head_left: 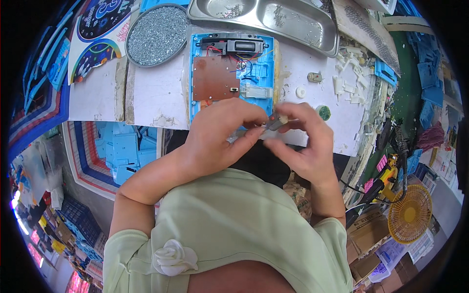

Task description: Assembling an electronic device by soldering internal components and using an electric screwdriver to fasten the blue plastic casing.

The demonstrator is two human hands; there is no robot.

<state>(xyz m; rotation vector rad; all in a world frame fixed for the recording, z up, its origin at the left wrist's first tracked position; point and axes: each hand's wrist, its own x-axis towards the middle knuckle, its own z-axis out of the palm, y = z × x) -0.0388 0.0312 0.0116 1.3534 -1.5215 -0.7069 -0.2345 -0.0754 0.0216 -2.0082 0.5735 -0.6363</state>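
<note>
Both my hands meet above the table's near edge. My right hand is closed, thumb and fingers pinching a small grey part that looks like a little motor. Fingertips of my left hand are pressed together close to it; a piece that looks clear shows under them, mostly hidden. Just beyond lies an open blue plastic housing with a brown circuit board, a black module at its far end, and thin coloured wires.
A round tray of metal screws and a steel compartment tray stand at the back. Right of the housing are a small motor, a white ring, a green round piece and white plastic parts. Blue panels fill a lower-left bin.
</note>
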